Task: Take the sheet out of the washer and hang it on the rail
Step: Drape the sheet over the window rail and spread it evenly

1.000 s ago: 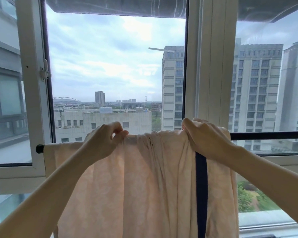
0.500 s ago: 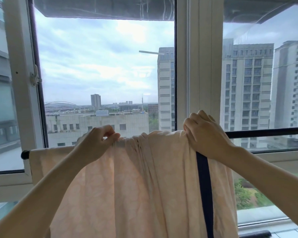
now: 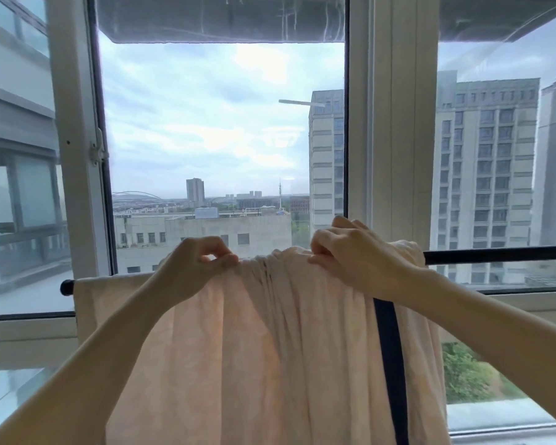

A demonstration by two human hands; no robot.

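Your left hand (image 3: 193,268) pinches the bunched top edge of the sheet (image 3: 270,348), which hangs draped over the black rail (image 3: 495,254) at the window, while your right hand (image 3: 360,255) grips the same edge further right.

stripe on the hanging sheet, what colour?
Dark navy, nearly black, running vertically down the pale peach sheet; head view shows the stripe.

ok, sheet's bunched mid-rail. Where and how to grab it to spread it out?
Pinch the sheet at its top fold on the rail, from above, either side of the gathered pleats. The left hand and right hand already sit there. Fabric left of the bunch lies flat and bare rail shows on the right, so probably pull the right side outward.
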